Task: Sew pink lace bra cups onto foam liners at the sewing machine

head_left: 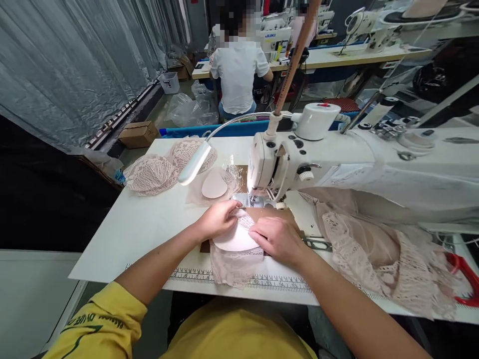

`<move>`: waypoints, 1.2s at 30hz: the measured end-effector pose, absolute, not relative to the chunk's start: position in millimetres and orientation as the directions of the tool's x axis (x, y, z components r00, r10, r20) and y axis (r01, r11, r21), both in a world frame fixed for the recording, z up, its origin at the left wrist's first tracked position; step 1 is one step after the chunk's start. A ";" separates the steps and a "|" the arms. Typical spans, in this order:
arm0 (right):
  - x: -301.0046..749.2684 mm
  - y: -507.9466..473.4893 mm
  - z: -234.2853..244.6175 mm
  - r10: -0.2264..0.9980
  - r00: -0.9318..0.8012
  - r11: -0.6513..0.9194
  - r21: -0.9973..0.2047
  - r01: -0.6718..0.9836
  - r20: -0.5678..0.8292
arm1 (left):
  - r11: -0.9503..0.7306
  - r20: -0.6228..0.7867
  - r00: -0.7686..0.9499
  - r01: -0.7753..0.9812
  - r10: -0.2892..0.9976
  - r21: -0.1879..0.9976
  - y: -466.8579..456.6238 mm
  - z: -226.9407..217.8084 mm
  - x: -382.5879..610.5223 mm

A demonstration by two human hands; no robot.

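A pale pink foam cup (236, 240) lies on beige lace fabric (234, 267) just in front of the sewing machine's needle (258, 202). My left hand (217, 218) rests on the cup's far left edge, fingers curled down and pressing cup and lace together. My right hand (276, 238) presses flat on the right side of the cup and lace, fingers together. The white sewing machine (337, 159) stands directly behind both hands.
Finished lace cups (151, 173) are piled at the table's far left, another foam cup (214, 185) lies under the lamp (194, 163). A heap of lace pieces (377, 249) sits at the right, red scissors (464, 276) beyond. A person in a white shirt (237, 75) sits ahead.
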State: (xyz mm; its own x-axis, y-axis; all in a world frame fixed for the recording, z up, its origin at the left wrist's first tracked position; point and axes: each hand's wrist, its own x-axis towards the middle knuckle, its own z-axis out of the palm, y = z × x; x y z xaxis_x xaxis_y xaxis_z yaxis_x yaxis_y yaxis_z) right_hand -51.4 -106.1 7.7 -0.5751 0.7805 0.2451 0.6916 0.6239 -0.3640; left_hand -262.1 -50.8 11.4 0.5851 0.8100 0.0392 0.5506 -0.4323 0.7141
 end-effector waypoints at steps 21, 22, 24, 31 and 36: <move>-57.7 -101.3 -3.6 0.899 -0.392 0.425 -0.173 0.889 0.195 | -0.751 0.284 0.696 0.604 0.660 0.266 -47.8 30.6 -258.8; -57.7 -101.5 -4.2 0.899 -0.394 0.426 -0.168 0.889 0.193 | -0.786 0.269 0.740 0.561 0.616 0.259 -52.7 29.0 -256.9; -57.5 -102.0 -4.1 0.902 -0.386 0.418 -0.165 0.893 0.193 | -0.821 0.235 0.790 0.516 0.567 0.244 -59.1 21.7 -252.8; -58.5 -101.1 1.8 0.924 -0.336 0.367 -0.183 0.912 0.183 | -0.835 0.199 0.815 0.504 0.544 0.218 -52.7 4.2 -251.7; -59.6 -98.8 1.1 0.930 -0.322 0.351 -0.172 0.920 0.175 | -0.854 0.176 0.839 0.486 0.516 0.186 -44.3 8.4 -253.0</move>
State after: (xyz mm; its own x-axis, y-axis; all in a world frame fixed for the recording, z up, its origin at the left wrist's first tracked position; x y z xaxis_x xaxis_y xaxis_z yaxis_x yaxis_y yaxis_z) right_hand -59.6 -98.8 1.1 -0.3223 0.9302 0.1753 0.9202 0.3514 -0.1724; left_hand -253.0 -44.3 8.4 0.8387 0.5155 0.1758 0.4858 -0.8540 0.1863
